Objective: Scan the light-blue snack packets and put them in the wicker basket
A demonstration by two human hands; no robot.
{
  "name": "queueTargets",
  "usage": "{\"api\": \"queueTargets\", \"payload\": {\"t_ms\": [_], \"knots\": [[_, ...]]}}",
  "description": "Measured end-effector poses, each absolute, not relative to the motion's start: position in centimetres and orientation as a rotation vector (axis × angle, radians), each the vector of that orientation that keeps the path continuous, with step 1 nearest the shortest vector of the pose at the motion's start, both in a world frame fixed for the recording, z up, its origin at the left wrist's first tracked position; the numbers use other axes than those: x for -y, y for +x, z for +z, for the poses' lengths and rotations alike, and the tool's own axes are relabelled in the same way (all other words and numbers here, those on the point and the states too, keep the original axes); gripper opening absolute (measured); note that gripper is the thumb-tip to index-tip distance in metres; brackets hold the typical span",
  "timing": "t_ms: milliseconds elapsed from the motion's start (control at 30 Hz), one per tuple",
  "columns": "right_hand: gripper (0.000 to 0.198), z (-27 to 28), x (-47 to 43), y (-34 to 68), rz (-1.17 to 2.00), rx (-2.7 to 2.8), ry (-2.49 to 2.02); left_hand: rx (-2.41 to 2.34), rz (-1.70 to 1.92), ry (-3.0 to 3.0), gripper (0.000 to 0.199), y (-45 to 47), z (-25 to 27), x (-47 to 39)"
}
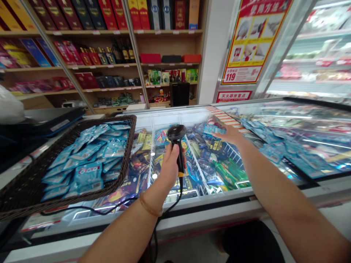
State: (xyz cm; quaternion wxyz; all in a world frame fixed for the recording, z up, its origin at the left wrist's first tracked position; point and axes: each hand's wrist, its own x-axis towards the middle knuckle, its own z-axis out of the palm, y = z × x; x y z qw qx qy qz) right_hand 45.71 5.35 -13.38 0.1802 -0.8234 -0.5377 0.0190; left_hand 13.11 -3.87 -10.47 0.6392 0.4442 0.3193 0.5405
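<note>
My left hand is wrapped round the handle of a black barcode scanner, held upright over the freezer with its cable hanging down. Farther out to the right, my right hand grips a small blue packet by its edge, slightly blurred, above the frozen goods. To the left, a dark woven basket holds a heap of similar blue packets. More blue packets lie spread on the freezer's glass top at the right.
The chest freezer has white wire dividers between bagged frozen foods. A black cable runs along its front below the basket. Shelves with boxes and bottles stand behind, beside a red and yellow poster.
</note>
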Motion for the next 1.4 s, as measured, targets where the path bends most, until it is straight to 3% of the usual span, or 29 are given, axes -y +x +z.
{"api": "queueTargets", "payload": {"t_ms": [267, 467, 700, 867, 1000, 1200, 1400], "knots": [[0.081, -13.5, -5.6, 46.3, -0.344, 1.347, -2.387, -0.716, 1.251, 1.004, 0.049, 13.0, -10.4, 3.9], [0.061, -12.7, -4.3, 45.9, -0.442, 1.172, -2.311, -0.706, 1.268, 1.007, 0.048, 12.9, -10.3, 3.9], [0.048, -9.9, -3.6, 45.1, -0.109, 1.45, -1.972, -0.721, 1.251, 1.015, 0.049, 12.9, -10.2, 4.0], [0.023, -10.6, -4.2, 44.3, 0.272, 1.588, -1.682, -0.712, 1.233, 1.013, 0.049, 13.0, -10.2, 4.1], [0.013, -12.1, -4.8, 44.1, 0.274, 1.691, -1.706, -0.7, 1.254, 1.007, 0.049, 13.0, -10.2, 4.0], [0.017, -12.8, -5.1, 44.2, 0.07, 1.589, -1.771, -0.706, 1.25, 1.013, 0.049, 12.9, -10.1, 3.9], [0.027, -11.8, -5.1, 43.4, 0.258, 1.332, -1.419, -0.688, 1.259, 1.014, 0.047, 13.0, -10.2, 4.0]]}}
